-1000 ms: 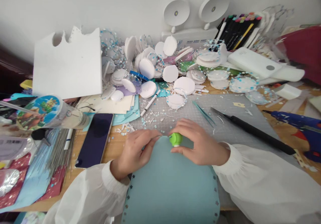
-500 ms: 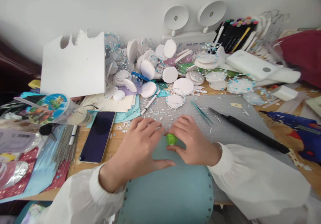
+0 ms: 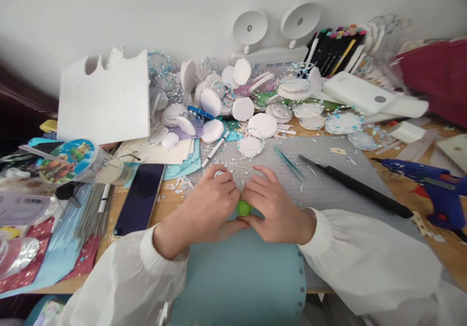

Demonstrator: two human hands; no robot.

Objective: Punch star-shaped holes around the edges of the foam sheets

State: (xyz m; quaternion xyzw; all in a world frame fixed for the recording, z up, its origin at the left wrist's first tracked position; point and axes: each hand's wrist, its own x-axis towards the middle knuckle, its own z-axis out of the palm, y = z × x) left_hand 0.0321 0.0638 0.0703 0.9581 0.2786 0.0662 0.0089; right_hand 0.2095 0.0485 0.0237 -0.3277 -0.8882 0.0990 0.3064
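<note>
A small, bright green, rounded object (image 3: 243, 208) sits between my two hands, partly hidden by the fingers. My right hand (image 3: 273, 207) pinches it between thumb and fingers from the right. From the left, my left hand (image 3: 207, 207) closes on the same object, its fingertips meeting those of the right. Beneath both hands lies a light blue sheet (image 3: 241, 277) with rounded corners and small dark flower shapes along its edge. Just beyond the fingers are teal tweezers (image 3: 288, 163) and a black-handled craft knife (image 3: 359, 190) on the grey cutting mat (image 3: 328, 146).
White discs (image 3: 262, 125) with blue-speckled trim are heaped along the back. A phone (image 3: 140, 199), a tilted plastic cup (image 3: 83, 163) and thin wire stems (image 3: 93, 209) lie left. On the right are a blue glue gun (image 3: 434, 182) and markers (image 3: 335, 51). Paper scraps litter the mat.
My left hand has moved right, from spread fingers beside the green object to closed on it. My right hand keeps its hold. The view has shifted slightly.
</note>
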